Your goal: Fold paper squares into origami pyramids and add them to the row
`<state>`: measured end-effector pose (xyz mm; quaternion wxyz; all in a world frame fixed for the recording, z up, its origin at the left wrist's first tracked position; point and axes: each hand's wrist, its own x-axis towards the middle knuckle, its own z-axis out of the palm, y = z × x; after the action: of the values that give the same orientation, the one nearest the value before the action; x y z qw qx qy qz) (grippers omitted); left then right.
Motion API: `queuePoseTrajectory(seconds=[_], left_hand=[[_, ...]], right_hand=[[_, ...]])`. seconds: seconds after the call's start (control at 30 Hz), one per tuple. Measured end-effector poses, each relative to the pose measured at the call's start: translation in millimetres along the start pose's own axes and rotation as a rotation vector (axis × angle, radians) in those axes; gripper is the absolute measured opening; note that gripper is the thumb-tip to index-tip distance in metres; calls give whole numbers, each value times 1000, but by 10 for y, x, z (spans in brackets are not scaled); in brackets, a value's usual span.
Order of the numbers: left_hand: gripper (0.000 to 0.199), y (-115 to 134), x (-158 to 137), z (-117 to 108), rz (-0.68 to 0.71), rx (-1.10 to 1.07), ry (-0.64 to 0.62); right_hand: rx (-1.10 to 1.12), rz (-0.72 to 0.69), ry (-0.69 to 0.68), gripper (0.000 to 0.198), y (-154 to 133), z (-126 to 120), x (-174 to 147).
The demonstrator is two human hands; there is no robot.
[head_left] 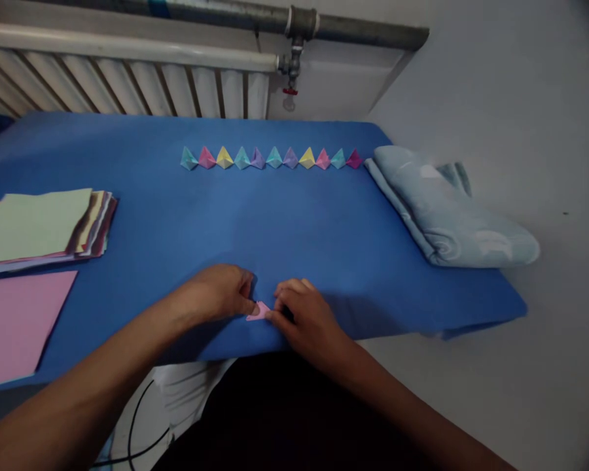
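A small folded piece of pink paper [258, 311] lies on the blue table near its front edge, between my two hands. My left hand [228, 291] is closed, with the thumb pressed on the paper's left and upper part. At the paper's right corner, my right hand [307, 314] pinches with thumb and curled fingers. Parts of the paper are hidden under the fingertips. Farther back stands a row of several small folded paper shapes [273, 157] in teal, pink, yellow and purple.
On the left lies a stack of coloured paper [34, 226], with pink sheets [24, 320] in front of it. A folded light-blue blanket [451, 209] rests at the table's right end. Behind the blue table [177, 222] are a white radiator [127, 52] and a grey pipe [368, 31].
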<state>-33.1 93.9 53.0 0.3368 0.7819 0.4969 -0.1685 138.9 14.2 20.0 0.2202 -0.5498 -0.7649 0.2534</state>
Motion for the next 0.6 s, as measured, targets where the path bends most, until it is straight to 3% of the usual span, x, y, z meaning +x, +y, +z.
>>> queuePoseTrajectory(seconds=[0.37,0.6], left_hand=[[29,-22,-26,1,98,65,29],[38,-58,27,-74,68,16,-73]], right_hand=[[-8,23,-6,21,-41,-30,11],[-9,17,-16,21,-46,-38,18]])
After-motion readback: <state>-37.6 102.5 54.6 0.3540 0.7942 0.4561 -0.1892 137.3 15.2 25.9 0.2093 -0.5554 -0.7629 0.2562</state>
